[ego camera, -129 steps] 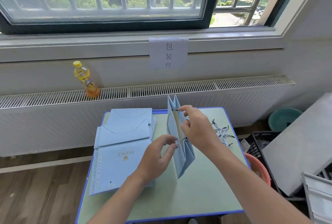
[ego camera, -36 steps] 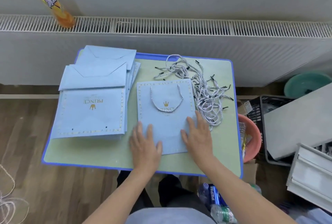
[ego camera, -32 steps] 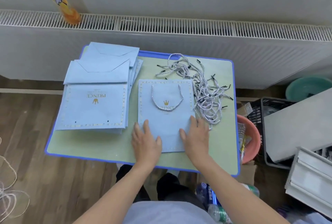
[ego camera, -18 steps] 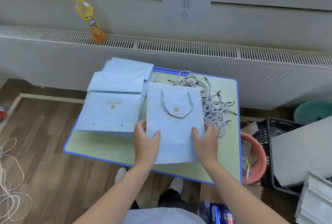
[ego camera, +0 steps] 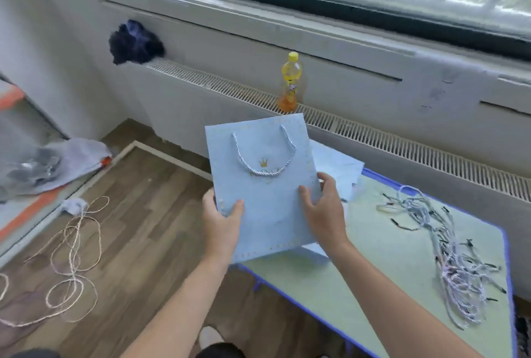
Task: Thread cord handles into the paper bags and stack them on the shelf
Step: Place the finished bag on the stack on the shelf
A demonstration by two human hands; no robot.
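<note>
A flat light-blue paper bag (ego camera: pixel 264 185) with a silver cord handle (ego camera: pixel 263 168) and a gold crown print is held in the air over the table's left edge. My left hand (ego camera: pixel 222 221) grips its lower left edge, thumb on the front. My right hand (ego camera: pixel 324 211) grips its right edge, fingers behind and thumb on the front. Behind the bag, more flat blue bags (ego camera: pixel 336 168) lie on the green table (ego camera: pixel 388 251), mostly hidden. A tangle of loose silver cords (ego camera: pixel 448 248) lies at the table's right side.
A yellow drink bottle (ego camera: pixel 289 82) stands on the radiator grille (ego camera: pixel 373 136) under the window. A dark cloth (ego camera: pixel 133 41) lies at the grille's left end. Pale string (ego camera: pixel 69 254) coils on the wooden floor. A grey cloth (ego camera: pixel 57 162) lies on a low surface at far left.
The bag lay flat on the table with both hands at its sides; now both hands have lifted it off and carried it leftward, and the view has swung left toward the floor.
</note>
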